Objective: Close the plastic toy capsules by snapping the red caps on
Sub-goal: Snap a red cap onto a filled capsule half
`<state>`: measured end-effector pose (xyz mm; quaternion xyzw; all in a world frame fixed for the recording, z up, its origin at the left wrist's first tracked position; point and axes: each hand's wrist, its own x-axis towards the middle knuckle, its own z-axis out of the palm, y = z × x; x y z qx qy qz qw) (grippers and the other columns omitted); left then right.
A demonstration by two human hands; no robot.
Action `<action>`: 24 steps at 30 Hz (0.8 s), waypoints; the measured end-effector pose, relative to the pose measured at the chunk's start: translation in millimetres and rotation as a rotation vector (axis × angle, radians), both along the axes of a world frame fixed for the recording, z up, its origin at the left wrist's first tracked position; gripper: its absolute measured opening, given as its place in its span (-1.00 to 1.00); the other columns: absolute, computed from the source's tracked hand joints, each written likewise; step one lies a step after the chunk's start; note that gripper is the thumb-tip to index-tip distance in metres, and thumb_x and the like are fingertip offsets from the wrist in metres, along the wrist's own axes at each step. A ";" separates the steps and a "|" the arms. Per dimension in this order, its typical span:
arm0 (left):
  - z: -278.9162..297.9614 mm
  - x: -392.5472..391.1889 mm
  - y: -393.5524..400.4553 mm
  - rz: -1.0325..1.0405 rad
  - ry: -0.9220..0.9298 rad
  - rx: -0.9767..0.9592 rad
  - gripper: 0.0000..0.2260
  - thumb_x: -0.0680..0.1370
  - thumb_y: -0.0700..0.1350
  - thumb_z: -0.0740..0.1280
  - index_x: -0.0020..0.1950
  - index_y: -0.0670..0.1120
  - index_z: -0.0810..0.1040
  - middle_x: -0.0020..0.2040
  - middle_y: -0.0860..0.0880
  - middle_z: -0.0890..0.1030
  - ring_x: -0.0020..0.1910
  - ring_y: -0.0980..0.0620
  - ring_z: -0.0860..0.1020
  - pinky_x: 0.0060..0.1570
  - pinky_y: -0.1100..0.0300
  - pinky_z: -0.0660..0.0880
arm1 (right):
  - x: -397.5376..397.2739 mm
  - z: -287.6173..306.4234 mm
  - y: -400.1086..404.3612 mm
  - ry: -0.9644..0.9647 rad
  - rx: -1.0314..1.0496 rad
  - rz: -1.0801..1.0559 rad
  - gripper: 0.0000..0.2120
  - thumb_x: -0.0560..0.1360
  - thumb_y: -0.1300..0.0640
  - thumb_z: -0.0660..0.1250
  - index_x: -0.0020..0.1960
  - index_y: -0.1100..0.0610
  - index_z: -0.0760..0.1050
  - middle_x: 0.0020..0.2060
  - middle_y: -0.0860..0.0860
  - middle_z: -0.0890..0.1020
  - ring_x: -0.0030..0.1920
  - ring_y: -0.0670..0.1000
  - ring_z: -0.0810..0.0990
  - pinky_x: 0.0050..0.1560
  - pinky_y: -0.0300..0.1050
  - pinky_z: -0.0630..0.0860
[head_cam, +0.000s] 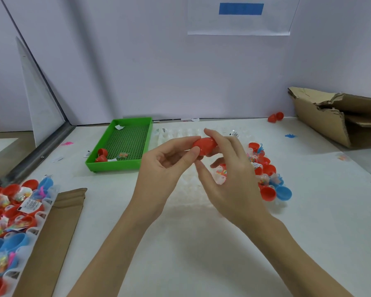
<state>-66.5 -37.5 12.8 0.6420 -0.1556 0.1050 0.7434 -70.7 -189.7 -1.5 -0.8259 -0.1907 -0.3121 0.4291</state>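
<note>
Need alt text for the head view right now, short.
Both hands, left hand and right hand, pinch a red capsule above a white table. A green tray sits behind left; open red and blue capsule halves lie right.

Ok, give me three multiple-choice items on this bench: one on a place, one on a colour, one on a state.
1. Where is the green tray?
A. left of the hands
B. right of the hands
C. inside the cardboard box

2. What colour is the held capsule?
A. blue
B. red
C. green

3. How is the capsule held?
A. lying on the table
B. left hand only
C. between both hands

Answers: 1 A, it sits left of the left hand; 2 B, its shell is red; 3 C, the right hand pinches it too.
</note>
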 end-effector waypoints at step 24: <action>-5.2 -0.6 -9.8 -0.003 0.129 -0.051 -0.77 0.47 -0.14 0.59 0.10 -0.11 0.72 0.04 -0.09 0.76 0.07 -0.06 0.73 0.18 0.13 0.63 | 6.0 -3.1 -0.7 -0.050 0.062 -0.170 -0.63 0.47 0.14 0.57 0.23 0.18 0.62 -0.08 -0.21 0.55 -0.20 -0.39 0.53 -0.06 -0.62 0.40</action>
